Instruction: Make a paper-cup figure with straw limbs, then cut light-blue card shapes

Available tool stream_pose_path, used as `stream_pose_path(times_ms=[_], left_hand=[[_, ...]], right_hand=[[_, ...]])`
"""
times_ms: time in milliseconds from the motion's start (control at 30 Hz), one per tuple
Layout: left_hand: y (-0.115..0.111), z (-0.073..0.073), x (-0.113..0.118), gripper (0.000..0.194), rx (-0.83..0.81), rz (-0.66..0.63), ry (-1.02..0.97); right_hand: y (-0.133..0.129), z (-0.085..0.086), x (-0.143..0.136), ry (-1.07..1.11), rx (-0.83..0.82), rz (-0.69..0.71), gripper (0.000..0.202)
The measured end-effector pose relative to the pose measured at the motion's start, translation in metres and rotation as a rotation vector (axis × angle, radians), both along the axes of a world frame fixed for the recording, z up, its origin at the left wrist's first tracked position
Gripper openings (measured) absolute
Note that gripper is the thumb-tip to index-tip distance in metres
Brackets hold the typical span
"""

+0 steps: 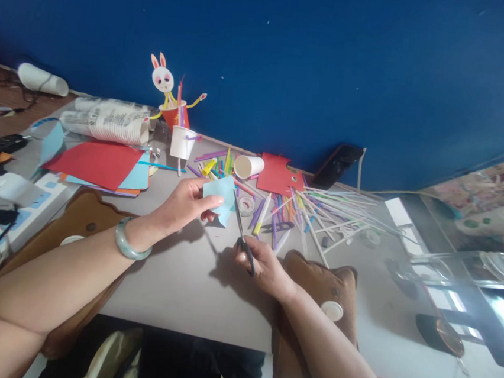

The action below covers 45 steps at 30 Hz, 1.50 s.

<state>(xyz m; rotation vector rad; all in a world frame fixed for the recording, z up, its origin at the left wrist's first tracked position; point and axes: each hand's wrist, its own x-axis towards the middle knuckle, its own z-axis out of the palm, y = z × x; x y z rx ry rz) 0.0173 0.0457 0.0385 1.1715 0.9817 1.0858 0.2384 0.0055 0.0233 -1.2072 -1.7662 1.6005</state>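
Observation:
Between the fingers and thumb of my left hand (190, 207) is a piece of light blue paper (220, 196), held up over the table. My right hand (266, 267) is closed around the dark handles of a pair of scissors (240, 220). The blades point up and away, at the right edge of the paper; whether they are cutting into it I cannot tell. Behind the paper lie a roll of clear tape (246, 206), a yellow-and-white glue pen or marker (262, 215) and a paper cup (249, 167) on its side.
A rabbit figure (163, 78) on a red cup stands by the blue wall. Red paper sheets (96, 162), stacked paper cups (115, 127) and a power strip (21, 220) are at left. Many pipe cleaners (339, 206) spread right. Brown cushions (315, 338) lie under both forearms.

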Motion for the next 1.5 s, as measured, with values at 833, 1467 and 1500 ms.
stream_pose_path(times_ms=[833, 1467, 1500], left_hand=[[-0.004, 0.010, -0.003, 0.015, -0.008, -0.134, 0.058], [-0.003, 0.008, 0.000, 0.017, -0.013, -0.061, -0.006], [-0.004, 0.009, 0.000, 0.017, -0.011, -0.059, 0.001]], right_hand=[[0.000, 0.007, -0.002, 0.004, 0.002, 0.016, 0.060], [0.000, 0.006, -0.003, 0.021, -0.017, -0.002, 0.062], [0.000, 0.005, -0.002, 0.021, -0.008, 0.005, 0.062]])
